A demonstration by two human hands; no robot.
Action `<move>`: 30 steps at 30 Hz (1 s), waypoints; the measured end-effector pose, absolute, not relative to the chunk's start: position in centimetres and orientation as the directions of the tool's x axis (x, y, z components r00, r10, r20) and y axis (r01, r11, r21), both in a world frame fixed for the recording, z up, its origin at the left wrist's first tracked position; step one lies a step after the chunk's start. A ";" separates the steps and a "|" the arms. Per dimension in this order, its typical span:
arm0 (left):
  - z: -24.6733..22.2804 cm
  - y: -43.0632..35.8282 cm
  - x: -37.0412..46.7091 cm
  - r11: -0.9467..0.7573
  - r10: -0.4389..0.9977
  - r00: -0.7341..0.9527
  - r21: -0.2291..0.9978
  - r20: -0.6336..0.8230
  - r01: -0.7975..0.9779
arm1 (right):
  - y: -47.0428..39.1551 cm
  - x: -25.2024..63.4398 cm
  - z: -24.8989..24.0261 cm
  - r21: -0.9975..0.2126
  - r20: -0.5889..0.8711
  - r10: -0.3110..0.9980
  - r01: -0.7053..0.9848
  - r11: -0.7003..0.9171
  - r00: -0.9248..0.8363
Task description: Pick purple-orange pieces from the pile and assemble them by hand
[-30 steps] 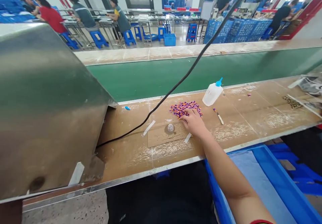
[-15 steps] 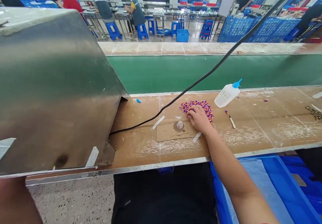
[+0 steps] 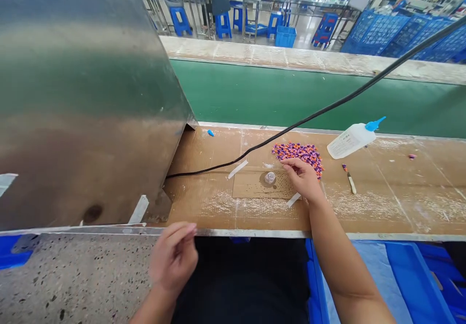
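Note:
My right hand (image 3: pixel 305 180) is beside the heap of small orange-and-purple pieces (image 3: pixel 296 150), thumb and forefinger pinched at its near left side. Whatever the fingertips hold is too small to make out. Just left of this hand, a small clear round container (image 3: pixel 270 178) sits on a wet-spotted cardboard piece (image 3: pixel 244 189) taped to the bench. My left hand (image 3: pixel 174 256) hangs in front of the bench edge, above my lap, slightly blurred. Its thumb and forefinger are closed together, and anything between them is hidden.
A metal housing (image 3: pixel 91 120) fills the left, and a black cable (image 3: pixel 309 116) runs from it across the bench. A white bottle with a blue nozzle (image 3: pixel 347 142) and a small knife-like tool (image 3: pixel 351 184) lie rightward. Behind runs a green belt (image 3: pixel 255 86); a blue crate (image 3: pixel 411 270) stands below.
My left hand has come into view from the lower left and is raised near the bench edge. My right hand has drawn back slightly from the heap. The camera view has tilted down.

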State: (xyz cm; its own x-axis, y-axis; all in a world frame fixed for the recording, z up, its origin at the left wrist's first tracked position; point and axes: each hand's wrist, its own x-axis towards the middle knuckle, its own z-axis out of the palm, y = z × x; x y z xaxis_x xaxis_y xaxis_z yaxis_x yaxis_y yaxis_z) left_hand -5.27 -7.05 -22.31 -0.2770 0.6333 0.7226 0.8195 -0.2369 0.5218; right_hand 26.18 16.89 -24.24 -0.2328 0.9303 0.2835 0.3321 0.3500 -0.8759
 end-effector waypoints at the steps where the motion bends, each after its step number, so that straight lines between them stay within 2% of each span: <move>1: -22.7 -5.8 -3.7 -0.262 0.657 -0.223 0.495 0.720 0.829 | 16.8 26.2 -24.3 -0.894 0.248 0.941 0.320 0.314 -0.231; 5: -22.7 -0.7 1.2 -0.402 0.696 -0.130 0.533 0.707 0.744 | 16.5 26.3 -24.1 -0.936 0.145 0.967 0.287 0.203 -0.211; 10: -21.0 4.2 2.7 -0.568 0.688 -0.003 0.542 0.725 0.619 | 16.4 26.3 -24.1 -0.958 0.092 0.972 0.246 0.145 -0.215; 12: -20.4 6.1 2.6 -0.613 0.654 0.019 0.515 0.756 0.600 | 16.4 26.4 -24.1 -0.973 0.062 0.965 0.201 0.116 -0.254; 15: -20.6 8.5 2.4 -0.703 0.543 0.108 0.381 0.833 0.600 | 16.3 26.6 -23.8 -0.976 0.051 0.950 0.185 0.112 -0.308; 17: -21.4 9.3 2.4 -0.724 0.495 0.142 0.316 0.857 0.614 | 16.1 26.7 -23.4 -0.957 0.075 0.940 0.241 0.162 -0.334; 21: -22.9 9.0 2.3 -0.668 0.539 0.114 0.341 0.835 0.662 | 15.6 26.2 -22.5 -0.823 0.269 0.876 0.377 0.425 -0.400; 24: -23.3 8.7 1.9 -0.628 0.542 0.097 0.326 0.835 0.707 | 15.3 25.7 -22.3 -0.704 0.386 0.780 0.390 0.594 -0.493; 30: -23.6 9.3 1.0 -0.600 0.514 0.123 0.254 0.849 0.759 | 15.4 25.3 -22.7 -0.611 0.405 0.719 0.417 0.672 -0.566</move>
State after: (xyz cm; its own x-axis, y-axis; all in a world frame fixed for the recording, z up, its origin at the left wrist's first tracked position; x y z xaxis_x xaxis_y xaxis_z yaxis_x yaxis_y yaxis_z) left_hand 1.05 9.34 -23.62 0.1234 0.5144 0.8486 0.7585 -0.6003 0.2536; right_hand 25.33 15.36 -22.68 -0.5656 0.7186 0.4046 0.4172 0.6725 -0.6113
